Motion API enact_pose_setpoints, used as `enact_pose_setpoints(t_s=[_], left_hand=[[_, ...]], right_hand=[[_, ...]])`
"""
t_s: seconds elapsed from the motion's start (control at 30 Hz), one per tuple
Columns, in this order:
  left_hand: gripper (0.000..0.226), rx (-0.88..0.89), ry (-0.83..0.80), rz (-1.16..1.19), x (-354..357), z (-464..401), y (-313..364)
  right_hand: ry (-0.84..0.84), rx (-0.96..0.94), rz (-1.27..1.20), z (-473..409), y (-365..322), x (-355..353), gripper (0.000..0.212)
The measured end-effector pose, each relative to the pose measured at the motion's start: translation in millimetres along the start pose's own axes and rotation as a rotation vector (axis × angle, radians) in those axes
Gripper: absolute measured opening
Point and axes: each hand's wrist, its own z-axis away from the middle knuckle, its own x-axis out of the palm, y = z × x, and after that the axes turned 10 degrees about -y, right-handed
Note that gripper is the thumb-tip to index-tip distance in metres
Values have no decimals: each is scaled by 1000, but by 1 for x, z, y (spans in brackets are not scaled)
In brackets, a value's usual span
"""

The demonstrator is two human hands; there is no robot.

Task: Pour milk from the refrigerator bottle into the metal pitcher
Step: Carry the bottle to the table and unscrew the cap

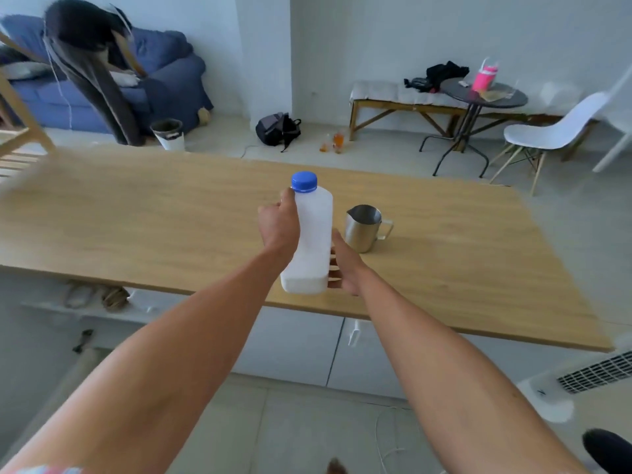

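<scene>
While carrying the capped milk bottle [311,241] toward the metal pitcher [363,228], steadied upright, left hand [278,222] clasping its side, right hand [343,268] cupping its base.

White walls, pale floor, blue sofa [113,87], wooden bench [403,100], round dark table [478,94], white chair [554,131]

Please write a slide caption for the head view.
Both hands hold a capped milk bottle beside the metal pitcher.
</scene>
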Motion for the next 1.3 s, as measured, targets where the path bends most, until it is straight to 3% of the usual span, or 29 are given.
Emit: enact_pose_setpoints(t_s=[0.37, 0.73, 0.97, 1.1, 1.23, 1.3], left_hand=[[46, 40, -37, -10, 59, -32, -22], [56, 42, -28, -22, 68, -67, -51], [56, 73, -64, -39, 65, -72, -55], [52, 25, -85, 11, 61, -73, -56], [39, -36, -114, 56, 56, -73, -56], [35, -38, -141, 58, 55, -73, -58]], right_hand=[[4, -78, -32, -40, 0, -48, 73], [22, -84, -74, -77, 1, -51, 67], [77, -65, -56, -87, 2, -53, 75], [304, -187, 36, -53, -18, -45, 49], [713, -414, 458, -30, -48, -45, 45], [782, -541, 562, -23, -71, -44, 39]])
